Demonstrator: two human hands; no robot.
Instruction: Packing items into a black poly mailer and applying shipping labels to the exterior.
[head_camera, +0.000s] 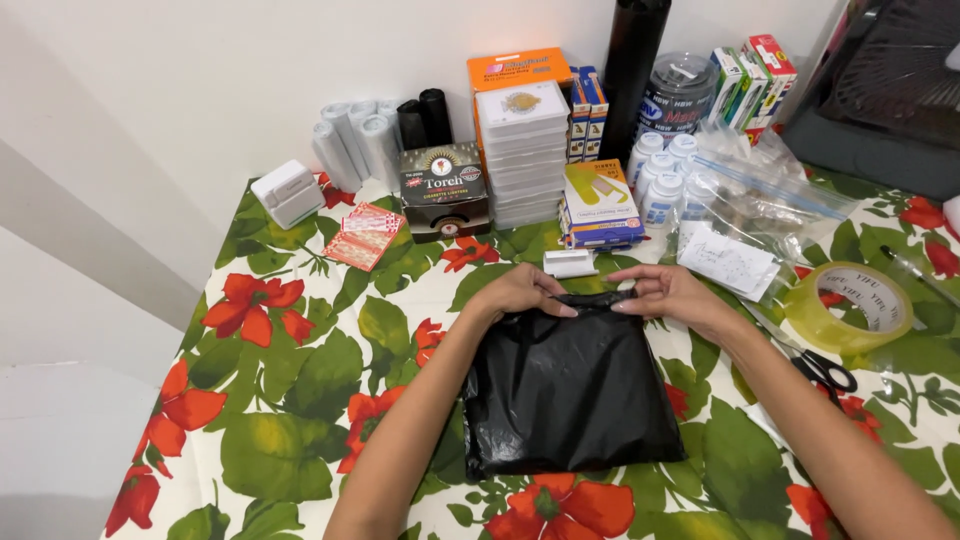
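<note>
Black plastic bag (570, 395) lies flat on the flower-print tablecloth (280, 400), right in front of the person and between the two forearms; it wraps something squarish and flat whose kind cannot be told through the plastic; its surface is glossy and creased, and its far edge is bunched into a narrow ridge. Both hands sit on that far edge; the left hand (520, 292) pinches the gathered plastic between thumb and fingers at the left end of the ridge; the right hand (668, 292) does the same at the right end, fingers curled over the fold and pointing toward the other hand; the fingertips of the two hands are near each other but apart.

Just beyond the hands lies a small white box (568, 263); behind it stand a stack of flat white boxes (524, 150), a dark carton (444, 190) and a blue and yellow packet (600, 203); white bottles (662, 175) cluster to the right of these, beside clear zip bags (770, 190) and a white paper slip (728, 262). A roll of clear tape (848, 305) rests to the right of the right forearm; scissors (822, 368) with black handles lie just beside that forearm. At the far left of the table sit a white dispenser (287, 192) and a red patterned packet (364, 235); grey and black rolls (385, 135) lean against the wall.
</note>
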